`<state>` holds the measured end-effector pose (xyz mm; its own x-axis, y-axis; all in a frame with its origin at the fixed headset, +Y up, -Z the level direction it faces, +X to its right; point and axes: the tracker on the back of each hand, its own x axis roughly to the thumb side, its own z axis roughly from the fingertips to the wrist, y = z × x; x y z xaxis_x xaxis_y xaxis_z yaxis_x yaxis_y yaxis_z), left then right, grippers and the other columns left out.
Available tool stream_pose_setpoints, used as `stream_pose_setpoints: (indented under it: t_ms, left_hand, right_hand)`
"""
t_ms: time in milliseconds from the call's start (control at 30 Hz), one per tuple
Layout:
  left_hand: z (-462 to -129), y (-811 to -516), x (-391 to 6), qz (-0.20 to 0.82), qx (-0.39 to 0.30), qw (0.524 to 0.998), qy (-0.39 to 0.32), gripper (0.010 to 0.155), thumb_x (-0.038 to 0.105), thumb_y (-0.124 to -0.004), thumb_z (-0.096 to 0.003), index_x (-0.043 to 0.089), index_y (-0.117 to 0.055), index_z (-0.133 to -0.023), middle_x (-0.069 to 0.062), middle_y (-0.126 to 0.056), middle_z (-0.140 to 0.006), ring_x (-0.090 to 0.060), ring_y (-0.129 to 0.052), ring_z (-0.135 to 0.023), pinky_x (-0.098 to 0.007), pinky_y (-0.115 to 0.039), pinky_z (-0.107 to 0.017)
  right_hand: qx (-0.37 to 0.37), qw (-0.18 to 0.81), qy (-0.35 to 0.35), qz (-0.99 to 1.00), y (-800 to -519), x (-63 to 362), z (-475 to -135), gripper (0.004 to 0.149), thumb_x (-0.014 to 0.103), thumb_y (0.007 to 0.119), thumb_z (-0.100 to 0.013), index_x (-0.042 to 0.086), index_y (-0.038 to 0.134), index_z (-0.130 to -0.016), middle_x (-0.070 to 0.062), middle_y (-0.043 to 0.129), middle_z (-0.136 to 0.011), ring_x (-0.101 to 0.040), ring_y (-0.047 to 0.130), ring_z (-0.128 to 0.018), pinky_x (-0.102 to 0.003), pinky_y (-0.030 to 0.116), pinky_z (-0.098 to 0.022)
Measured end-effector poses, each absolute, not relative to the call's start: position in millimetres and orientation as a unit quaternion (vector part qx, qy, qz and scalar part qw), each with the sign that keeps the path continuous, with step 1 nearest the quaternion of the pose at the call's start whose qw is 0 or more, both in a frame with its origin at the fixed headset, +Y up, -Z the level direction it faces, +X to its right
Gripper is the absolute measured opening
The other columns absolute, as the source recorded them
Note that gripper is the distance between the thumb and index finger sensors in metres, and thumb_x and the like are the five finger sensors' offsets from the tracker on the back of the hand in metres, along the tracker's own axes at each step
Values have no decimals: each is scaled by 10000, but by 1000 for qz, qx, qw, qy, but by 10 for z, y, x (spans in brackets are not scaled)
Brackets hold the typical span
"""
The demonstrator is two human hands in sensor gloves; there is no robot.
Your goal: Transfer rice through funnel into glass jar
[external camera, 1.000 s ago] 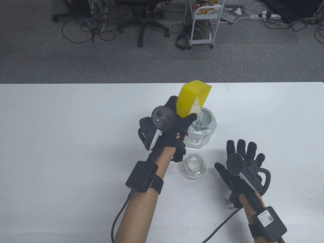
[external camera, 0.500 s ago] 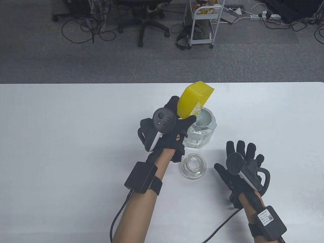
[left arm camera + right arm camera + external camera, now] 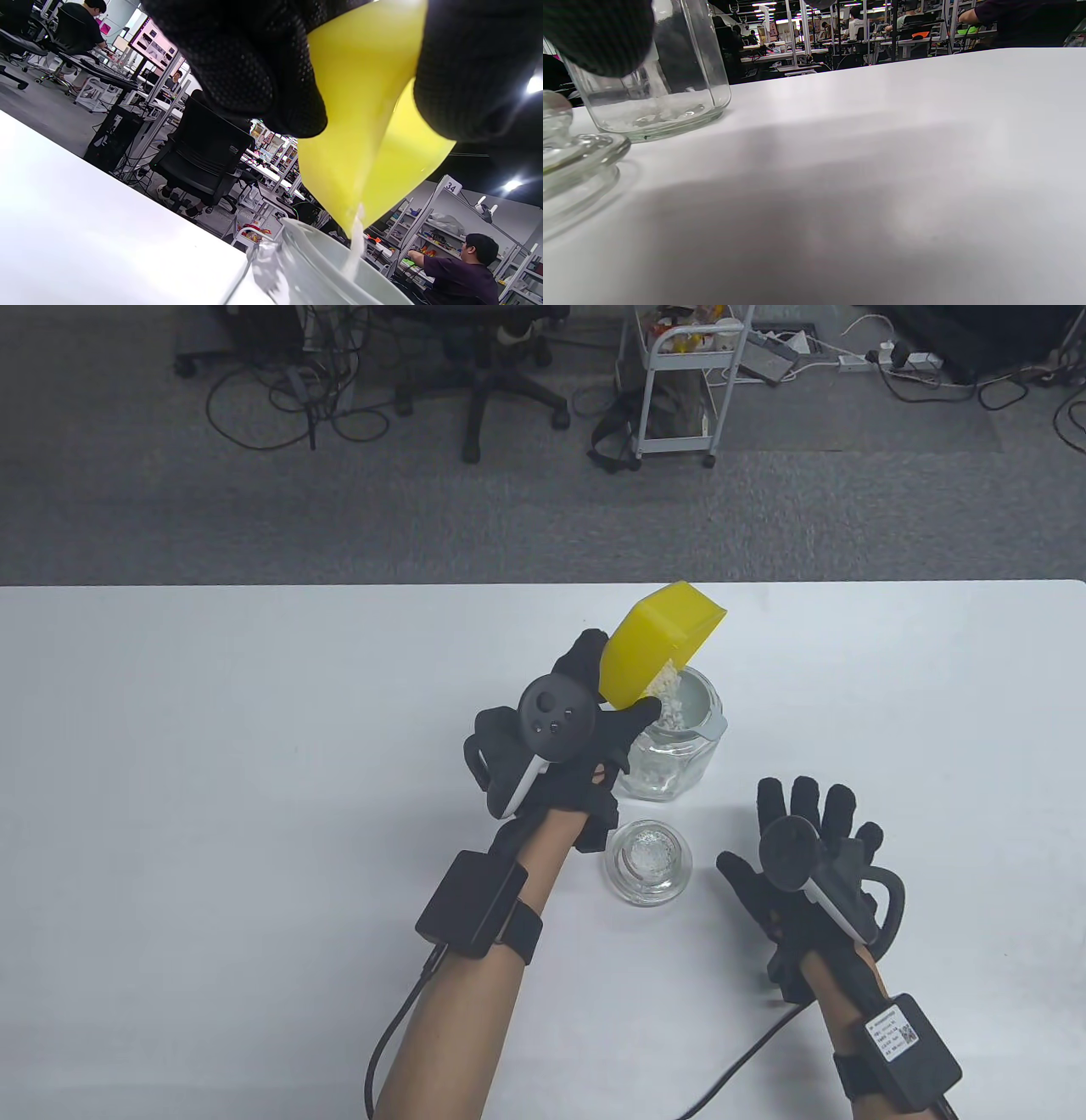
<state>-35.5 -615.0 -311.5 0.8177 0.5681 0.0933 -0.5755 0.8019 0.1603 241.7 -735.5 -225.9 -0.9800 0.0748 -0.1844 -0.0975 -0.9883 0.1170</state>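
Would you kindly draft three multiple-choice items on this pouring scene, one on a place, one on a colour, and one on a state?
1. Where does the glass lid lie?
A. On the table, nearer the person than the jar
B. On the jar's mouth
C. In the right hand

2. What colour is the container being tipped?
A. Blue
B. Yellow
C. Red

3. What is the right hand doing?
A. Gripping the jar
B. Holding the funnel
C. Resting flat on the table, holding nothing

Answers:
1 A: the lid sits on the table in front of the glass jar.
2 B: the left hand holds a yellow container, rice falling into the funnel.
3 C: its fingers are spread, apart from the jar.
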Motion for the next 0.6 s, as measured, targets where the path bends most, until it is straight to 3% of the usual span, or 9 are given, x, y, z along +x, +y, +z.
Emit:
stream_pose_setpoints:
  t_ms: [600]
  left_hand:
    - [-3120,-6131,-429,303,104,947,-9,943,681,-995,-416,349,-480,-1134,87,-733,-1138,-57,-1015,-900,-302,-918,-701]
  right_hand:
    - [-87,41,60,994,-7356,2406,-2268,920,743,694,-354,391,180,-1030,-72,208,-1195,-440,132,-1075,-729,242,-694]
